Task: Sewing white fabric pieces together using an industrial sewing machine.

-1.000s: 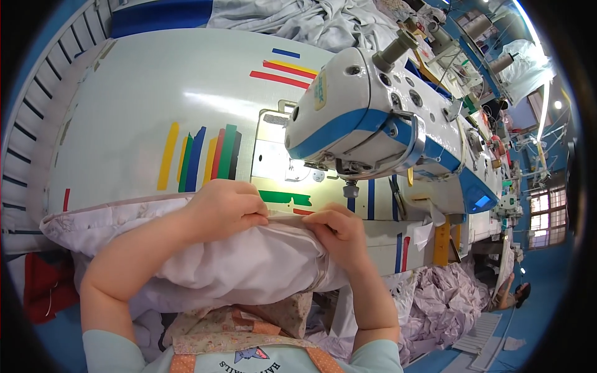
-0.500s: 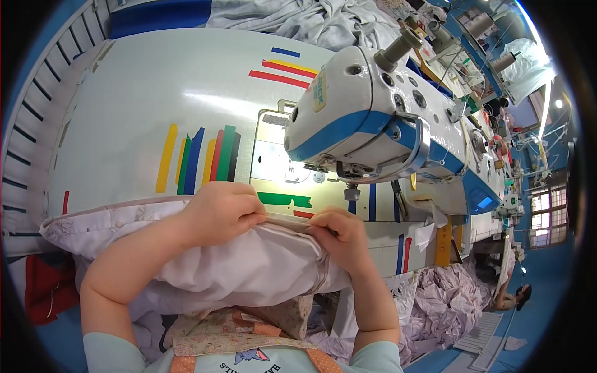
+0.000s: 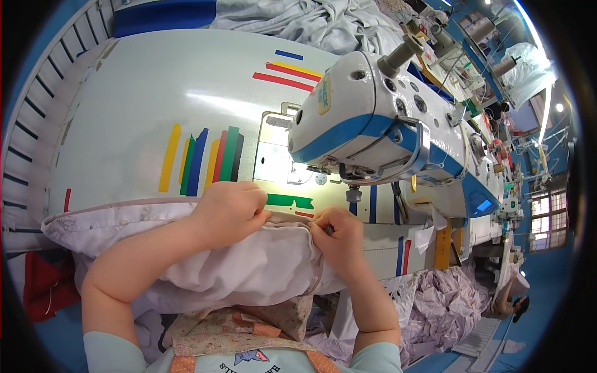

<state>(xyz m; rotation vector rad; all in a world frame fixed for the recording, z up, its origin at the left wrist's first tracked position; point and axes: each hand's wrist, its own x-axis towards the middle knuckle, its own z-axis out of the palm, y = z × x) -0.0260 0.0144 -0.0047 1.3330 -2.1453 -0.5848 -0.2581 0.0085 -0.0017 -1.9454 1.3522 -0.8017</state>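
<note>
A pale pinkish-white piece of fabric [image 3: 230,273] lies along the near edge of the sewing table and hangs over my lap. My left hand [image 3: 230,211] is closed on its upper edge, fingertips pinched together. A short way to the right, my right hand [image 3: 339,236] pinches the same edge, thumb and fingers curled round it. Between the two hands the edge runs as a folded strip. Just beyond them stands a white and blue sewing machine [image 3: 354,118], its needle area lit. The fabric lies nearer to me than the machine's needle plate [image 3: 273,165].
Coloured tape strips [image 3: 205,161] mark the white tabletop [image 3: 137,87]. Grey-white cloth [image 3: 311,25] is heaped at the far edge. Crumpled pinkish fabric [image 3: 444,298] piles up at the lower right. A red cloth [image 3: 50,286] hangs at the left. Another person [image 3: 510,304] is far right.
Both hands stay pinched on the fabric edge, the right one turned slightly and shifted a little. The whole view has moved slightly. The distant person has changed posture.
</note>
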